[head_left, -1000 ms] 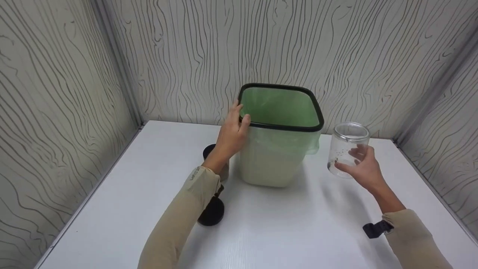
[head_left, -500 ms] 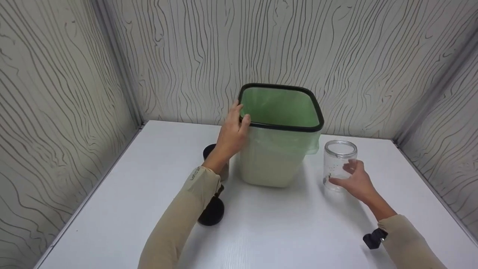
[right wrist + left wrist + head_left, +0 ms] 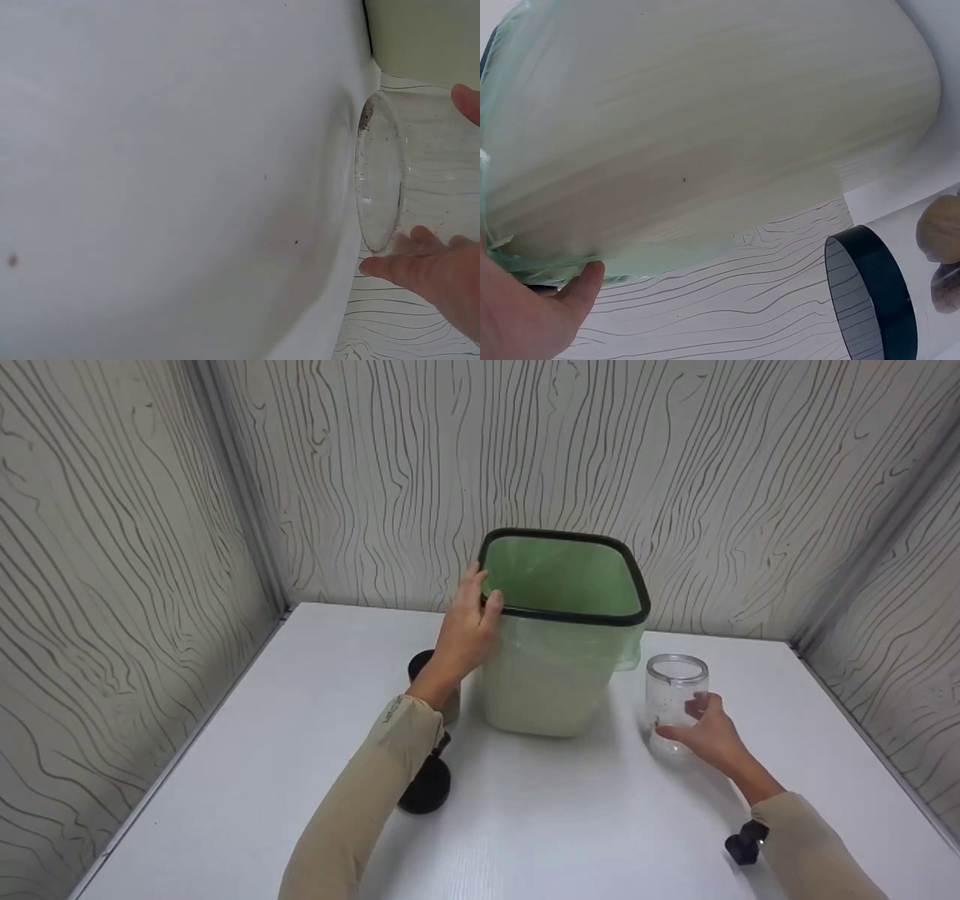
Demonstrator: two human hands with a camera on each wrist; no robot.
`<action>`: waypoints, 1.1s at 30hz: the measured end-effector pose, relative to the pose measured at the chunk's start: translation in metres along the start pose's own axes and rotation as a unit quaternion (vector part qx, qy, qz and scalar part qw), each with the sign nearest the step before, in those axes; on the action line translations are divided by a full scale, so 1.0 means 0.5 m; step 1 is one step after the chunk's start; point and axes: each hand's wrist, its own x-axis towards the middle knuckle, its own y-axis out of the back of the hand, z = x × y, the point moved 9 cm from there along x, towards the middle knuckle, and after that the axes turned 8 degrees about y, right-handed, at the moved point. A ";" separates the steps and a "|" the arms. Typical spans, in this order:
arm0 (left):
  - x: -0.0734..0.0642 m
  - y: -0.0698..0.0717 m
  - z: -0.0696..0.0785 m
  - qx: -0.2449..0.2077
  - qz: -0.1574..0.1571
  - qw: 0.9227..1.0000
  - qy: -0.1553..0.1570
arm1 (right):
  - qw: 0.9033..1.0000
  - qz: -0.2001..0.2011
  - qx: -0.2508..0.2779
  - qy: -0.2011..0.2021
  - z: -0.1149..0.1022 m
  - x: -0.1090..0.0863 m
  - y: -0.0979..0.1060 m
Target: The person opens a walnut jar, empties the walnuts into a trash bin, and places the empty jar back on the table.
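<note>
A pale trash can (image 3: 544,690) stands upright, lined with a green bag (image 3: 562,574) under a black rim ring (image 3: 570,616). My left hand (image 3: 466,626) grips its left front corner, thumb on the near side and fingers along the left side; in the left wrist view the thumb lies against the bag's edge. To the right of the can, my right hand (image 3: 712,735) holds a clear lidless jar (image 3: 670,697) by its side, thumb in front and fingers behind. Dark specks cling inside the jar near its base, which is close over the white table (image 3: 187,150).
Behind my left forearm stands a clear container with a black rim (image 3: 877,292), with brown round lumps (image 3: 939,229) inside. A black round lid-like piece (image 3: 425,786) lies nearer, partly under the sleeve. Patterned walls (image 3: 375,472) enclose the table at the back and sides.
My right hand has brought the jar down toward the table and slightly left, nearer to me. The left hand and the trash can have stayed in place.
</note>
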 end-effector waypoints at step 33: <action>0.000 -0.003 -0.001 0.001 -0.007 1.000 0.010 | 0.999 -0.011 0.018 -0.035 0.029 0.027 -0.014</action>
